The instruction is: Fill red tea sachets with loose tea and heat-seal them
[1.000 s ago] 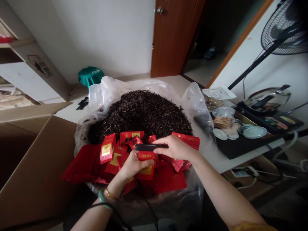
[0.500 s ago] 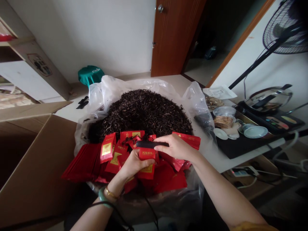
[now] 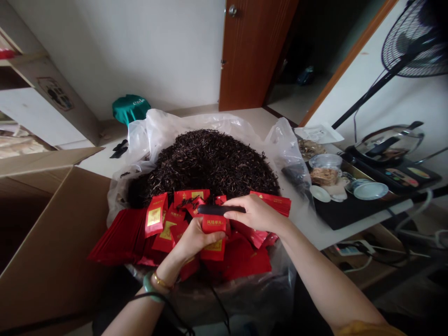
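My left hand (image 3: 195, 240) is closed around a red tea packet (image 3: 214, 224) with gold lettering, its thumb across the front. In my right hand (image 3: 252, 213) is a slim black bar that looks like a handheld bag sealer (image 3: 213, 210), lying level across the packet's top edge. Whether its jaws grip the edge I cannot make out. Several filled red packets (image 3: 155, 215) with gold labels stand and lie around my hands. Behind them a large heap of dark loose tea leaves (image 3: 217, 161) fills a clear plastic bag (image 3: 164, 133).
An open cardboard box (image 3: 56, 242) stands at the left. Stacked flat red pouches (image 3: 121, 235) lie beside it. To the right, a dark tray (image 3: 343, 214) holds white cups (image 3: 370, 190) and a plastic tub (image 3: 325, 170). A fan (image 3: 413, 42) rises behind; a black cord (image 3: 164, 305) crosses near my left wrist.
The bag sealer and the packet have shifted slightly upward in view since a second ago, and the sealer has rolled a little. Both hands keep their hold.
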`<action>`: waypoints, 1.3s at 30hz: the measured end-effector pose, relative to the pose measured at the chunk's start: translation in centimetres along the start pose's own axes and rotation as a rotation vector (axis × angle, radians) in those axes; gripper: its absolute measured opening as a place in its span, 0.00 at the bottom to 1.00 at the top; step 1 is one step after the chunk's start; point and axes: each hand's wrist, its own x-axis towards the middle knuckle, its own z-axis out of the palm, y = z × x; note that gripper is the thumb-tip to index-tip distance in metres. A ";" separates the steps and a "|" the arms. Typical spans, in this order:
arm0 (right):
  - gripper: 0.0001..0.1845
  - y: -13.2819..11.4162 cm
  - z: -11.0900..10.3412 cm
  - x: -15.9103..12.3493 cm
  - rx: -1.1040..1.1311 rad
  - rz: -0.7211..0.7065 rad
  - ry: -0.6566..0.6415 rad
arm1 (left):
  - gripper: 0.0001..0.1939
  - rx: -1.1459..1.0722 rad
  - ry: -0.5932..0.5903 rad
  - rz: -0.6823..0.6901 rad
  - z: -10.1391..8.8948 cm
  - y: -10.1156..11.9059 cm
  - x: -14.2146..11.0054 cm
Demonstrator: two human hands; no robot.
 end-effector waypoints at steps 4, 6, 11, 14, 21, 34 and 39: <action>0.15 0.0 0.0 -0.1 0.006 0.006 -0.004 | 0.25 0.002 0.004 0.008 0.1 0.1 0.0; 0.15 0.0 0.0 -0.1 0.006 0.008 -0.002 | 0.25 -0.005 0.004 0.012 0.2 0.2 -0.1; 0.15 0.0 -0.1 0.0 0.029 0.004 -0.018 | 0.26 -0.035 0.025 0.002 0.3 0.1 -0.1; 0.15 -0.1 -0.2 0.0 0.040 0.013 -0.034 | 0.26 -0.067 0.110 0.005 0.2 -0.2 0.2; 0.21 0.7 -0.9 0.0 0.082 0.030 0.004 | 0.21 -0.117 0.268 0.125 -0.2 -0.4 0.5; 0.17 6.4 -1.2 1.9 -0.556 0.370 0.171 | 0.20 -0.242 0.447 0.178 -0.7 -0.9 1.0; 0.13 2.9 1.5 1.7 -0.065 -0.007 0.229 | 0.19 -0.227 0.393 0.176 -0.4 -1.4 0.9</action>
